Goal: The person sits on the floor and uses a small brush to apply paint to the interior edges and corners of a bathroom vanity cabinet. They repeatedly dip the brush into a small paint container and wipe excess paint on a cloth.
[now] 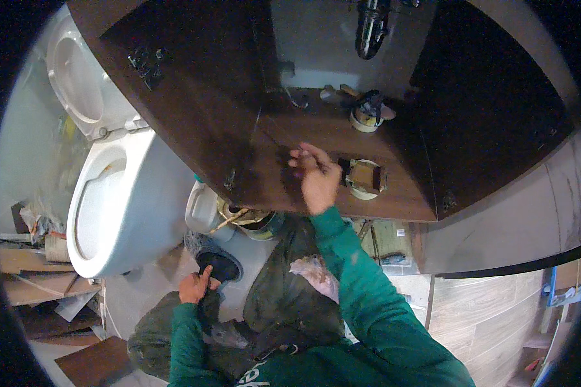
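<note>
My right hand (pixel 318 180) is over the floor of an open dark brown cabinet (pixel 381 151), fingers curled in; whatever they pinch, if anything, is too small to make out. Just right of it lies a round, pale-rimmed piece (pixel 365 179) with a brown centre. Farther back stands a small round container (pixel 366 117) with dark items on top. Low on the left, my left hand (pixel 197 286) closes on the edge of a dark grey slip-on shoe (pixel 221 263) with a black inside.
A white toilet (pixel 119 193) with raised lid stands left of the cabinet. Beneath the cabinet's front sits a bucket (pixel 265 227) with a stick across it. A black drain pipe (pixel 372 29) hangs inside the cabinet. Brown boards (pixel 45 284) are stacked at far left.
</note>
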A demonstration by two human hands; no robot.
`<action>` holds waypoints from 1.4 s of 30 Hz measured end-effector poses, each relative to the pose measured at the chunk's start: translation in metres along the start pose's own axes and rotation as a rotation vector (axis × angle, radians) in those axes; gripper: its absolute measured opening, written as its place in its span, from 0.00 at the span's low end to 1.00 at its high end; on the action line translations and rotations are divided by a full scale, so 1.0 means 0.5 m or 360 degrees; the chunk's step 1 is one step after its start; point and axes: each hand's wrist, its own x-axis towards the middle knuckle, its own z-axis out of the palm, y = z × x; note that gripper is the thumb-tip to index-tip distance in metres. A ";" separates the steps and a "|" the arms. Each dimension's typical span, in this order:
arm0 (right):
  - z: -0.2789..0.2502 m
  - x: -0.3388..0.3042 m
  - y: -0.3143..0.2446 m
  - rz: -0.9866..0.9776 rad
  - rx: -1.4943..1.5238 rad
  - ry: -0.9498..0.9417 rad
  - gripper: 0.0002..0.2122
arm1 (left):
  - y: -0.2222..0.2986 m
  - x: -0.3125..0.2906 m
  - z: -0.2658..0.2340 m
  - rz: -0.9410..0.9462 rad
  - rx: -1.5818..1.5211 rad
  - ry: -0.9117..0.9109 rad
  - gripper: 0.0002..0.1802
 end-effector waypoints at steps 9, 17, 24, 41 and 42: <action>0.091 0.187 0.155 -0.0291 -0.1089 0.0300 0.10 | 0.048 -0.011 -0.035 -0.0220 0.0087 -0.0081 0.36; 0.101 0.241 0.206 -0.0486 -0.1302 0.0378 0.13 | 0.019 0.000 -0.011 -0.0075 -0.0019 -0.0016 0.46; 0.107 0.245 0.183 -0.0457 -0.1256 0.0345 0.13 | -0.006 0.008 0.018 -0.0081 0.0012 0.0035 0.45; 0.118 0.260 0.182 -0.0201 -0.1366 0.0310 0.12 | 0.041 -0.011 -0.025 -0.0115 0.0052 -0.0060 0.45; 0.119 0.261 0.181 -0.0187 -0.1389 0.0316 0.12 | 0.032 -0.008 -0.019 -0.0086 -0.0006 -0.0026 0.46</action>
